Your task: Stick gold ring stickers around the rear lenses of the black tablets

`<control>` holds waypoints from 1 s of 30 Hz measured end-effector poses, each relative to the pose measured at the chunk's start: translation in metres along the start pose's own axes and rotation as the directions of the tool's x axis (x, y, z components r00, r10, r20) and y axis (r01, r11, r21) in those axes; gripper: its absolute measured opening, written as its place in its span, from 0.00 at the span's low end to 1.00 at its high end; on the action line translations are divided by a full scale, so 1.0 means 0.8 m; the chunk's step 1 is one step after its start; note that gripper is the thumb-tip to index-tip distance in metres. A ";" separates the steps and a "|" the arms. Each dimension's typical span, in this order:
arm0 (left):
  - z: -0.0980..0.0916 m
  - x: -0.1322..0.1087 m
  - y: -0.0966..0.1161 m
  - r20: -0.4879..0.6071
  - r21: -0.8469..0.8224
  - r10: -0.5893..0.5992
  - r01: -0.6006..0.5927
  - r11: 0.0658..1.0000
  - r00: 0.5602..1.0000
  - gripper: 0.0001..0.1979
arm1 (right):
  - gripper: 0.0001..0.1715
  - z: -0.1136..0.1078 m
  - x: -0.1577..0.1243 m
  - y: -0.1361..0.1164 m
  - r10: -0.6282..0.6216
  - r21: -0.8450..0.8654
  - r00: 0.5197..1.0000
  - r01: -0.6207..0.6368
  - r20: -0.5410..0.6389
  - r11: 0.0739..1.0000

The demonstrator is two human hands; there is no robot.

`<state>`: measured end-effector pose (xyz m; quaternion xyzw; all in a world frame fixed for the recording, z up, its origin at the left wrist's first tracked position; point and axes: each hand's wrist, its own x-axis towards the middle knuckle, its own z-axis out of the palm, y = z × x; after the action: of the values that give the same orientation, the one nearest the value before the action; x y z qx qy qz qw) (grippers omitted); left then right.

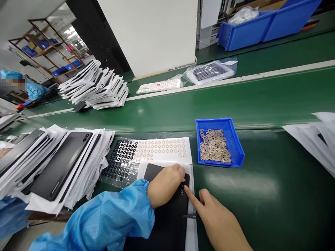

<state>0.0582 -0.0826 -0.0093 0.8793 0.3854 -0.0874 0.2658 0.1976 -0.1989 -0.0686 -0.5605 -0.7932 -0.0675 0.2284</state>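
Note:
A dark tablet back cover (167, 216) lies on a white sheet in front of me. My left hand (164, 184), in a blue sleeve, rests on its upper end with fingers curled down against the corner. My right hand (214, 216) points its index finger at the cover's right edge beside small dots, the other fingers folded; a thin dark tool seems to lie under it. Above the cover lies a sheet of ring stickers (146, 153). A small blue tray of metal rings (235, 146) stands to the right.
A fanned stack of dark covers on white sheets (52, 164) lies at my left. Another pile (94, 87) and bagged sticker sheets (209, 71) sit across the green conveyor (235, 97). Blue bins (261, 24) stand far right. Another person in blue (26, 87) works far left.

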 end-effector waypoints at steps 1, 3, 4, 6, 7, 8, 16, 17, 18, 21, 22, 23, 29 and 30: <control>0.000 -0.001 0.003 0.011 0.056 0.003 -0.004 0.998 1.000 0.06 | 0.39 0.000 0.000 0.000 0.000 0.000 1.000 0.000 0.000 1.000; 0.002 -0.003 0.009 0.043 0.180 0.003 -0.011 0.984 0.999 0.07 | 0.39 0.000 0.001 0.000 0.001 0.007 1.000 -0.001 0.002 1.000; 0.003 -0.004 0.011 0.056 0.227 -0.001 -0.012 0.974 0.998 0.07 | 0.39 0.000 0.001 0.000 0.005 0.012 1.000 -0.005 0.003 1.000; 0.006 -0.006 0.011 0.050 0.245 -0.018 0.005 0.969 0.999 0.07 | 0.39 0.000 0.001 0.000 0.012 0.027 1.000 -0.012 0.006 1.000; 0.008 -0.007 0.009 0.031 0.219 -0.025 0.018 0.975 0.999 0.07 | 0.39 0.000 0.000 0.000 0.015 0.031 1.000 -0.015 0.008 0.999; 0.009 -0.007 0.007 0.009 0.172 -0.029 0.027 0.985 1.000 0.07 | 0.39 0.000 0.000 0.000 0.019 0.032 1.000 -0.019 0.006 0.999; 0.006 -0.005 -0.008 -0.005 -0.375 -0.059 0.053 0.925 0.998 0.06 | 0.38 0.002 -0.001 0.000 0.014 0.009 1.000 -0.014 -0.002 1.000; 0.005 -0.004 -0.007 -0.004 -0.375 -0.061 0.055 0.925 0.998 0.06 | 0.38 0.002 -0.001 0.000 0.015 0.007 1.000 -0.015 0.000 1.000; 0.005 -0.004 -0.006 -0.005 -0.369 -0.062 0.056 0.928 0.998 0.06 | 0.39 0.002 -0.001 0.000 0.014 0.006 1.000 -0.014 0.003 1.000; 0.008 -0.003 -0.006 -0.016 -0.327 -0.059 0.051 0.944 0.998 0.06 | 0.40 0.002 -0.001 -0.001 0.010 0.015 1.000 -0.010 0.000 1.000; 0.009 -0.003 -0.007 -0.021 -0.308 -0.056 0.047 0.950 0.998 0.06 | 0.40 0.002 -0.001 -0.001 0.008 0.018 1.000 -0.008 -0.006 1.000; 0.012 -0.003 -0.008 -0.026 -0.289 -0.053 0.043 0.956 0.998 0.06 | 0.40 0.002 -0.002 -0.002 0.009 0.020 1.000 -0.009 -0.009 1.000; 0.019 -0.009 -0.008 -0.095 -0.202 -0.070 0.050 0.978 0.993 0.07 | 0.39 0.003 -0.002 -0.001 0.022 0.021 1.000 -0.022 -0.013 1.000; 0.019 -0.011 -0.008 -0.109 -0.194 -0.069 0.047 0.980 0.992 0.08 | 0.38 0.003 -0.001 0.000 0.019 0.012 1.000 -0.019 -0.017 1.000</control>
<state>0.0488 -0.0925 -0.0213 0.8418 0.4322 -0.0068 0.3234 0.1971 -0.1990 -0.0713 -0.5661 -0.7862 -0.0652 0.2392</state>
